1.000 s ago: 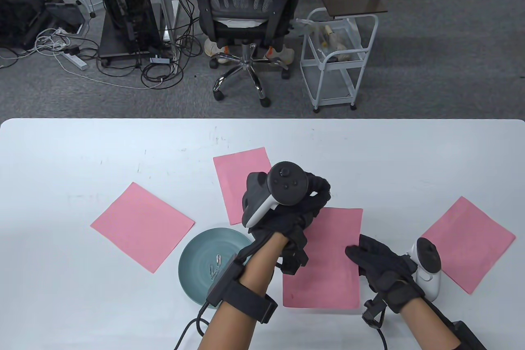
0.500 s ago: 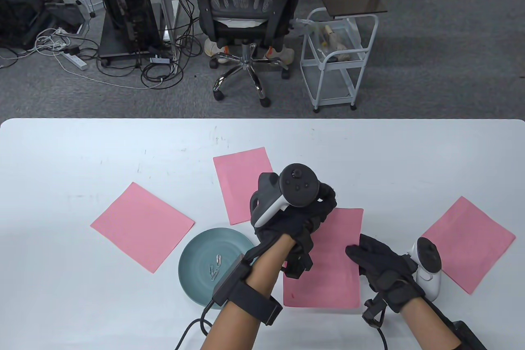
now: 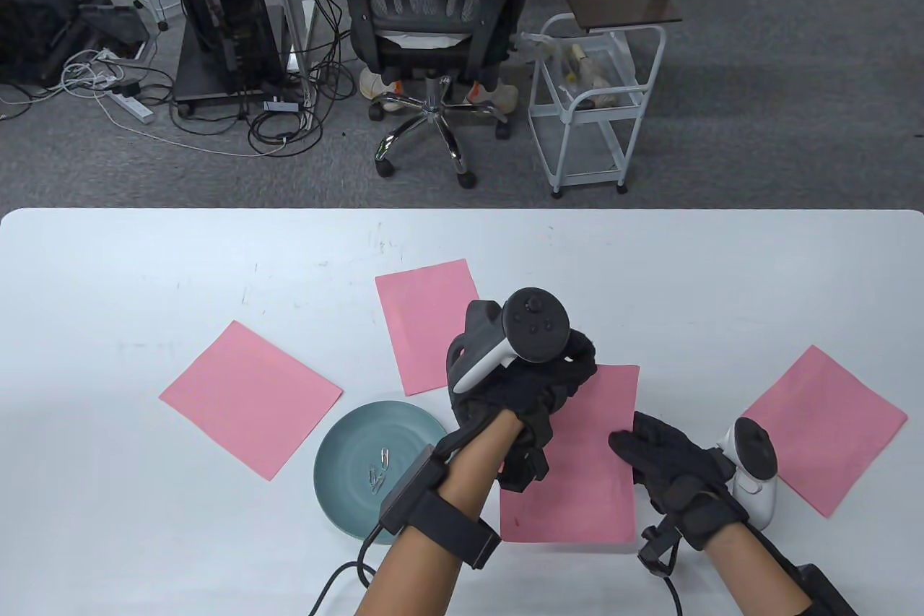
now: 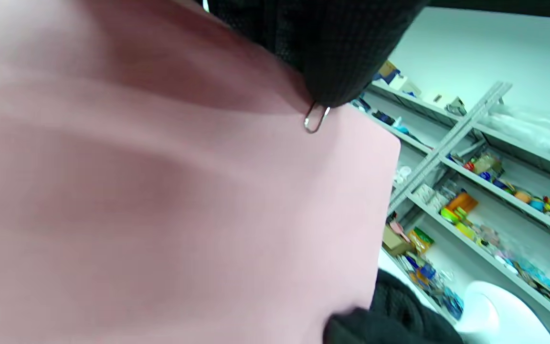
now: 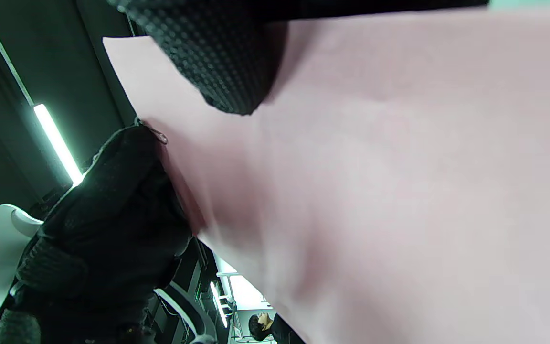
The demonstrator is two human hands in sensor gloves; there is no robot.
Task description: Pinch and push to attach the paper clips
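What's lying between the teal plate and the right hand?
In the table view, the left hand and forearm, plus a pink paper sheet, lie between the teal plate and right hand.

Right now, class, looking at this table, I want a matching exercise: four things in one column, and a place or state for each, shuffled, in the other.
Things:
1. left hand
2. right hand
3. teal plate
4. paper clip

Places or states:
A. holds loose paper clips
B. rests on the right edge of the middle pink sheet
C. pinched at the sheet's far edge
D. pinches a clip

Pairs: 1-D, 2-B, 3-A, 4-C
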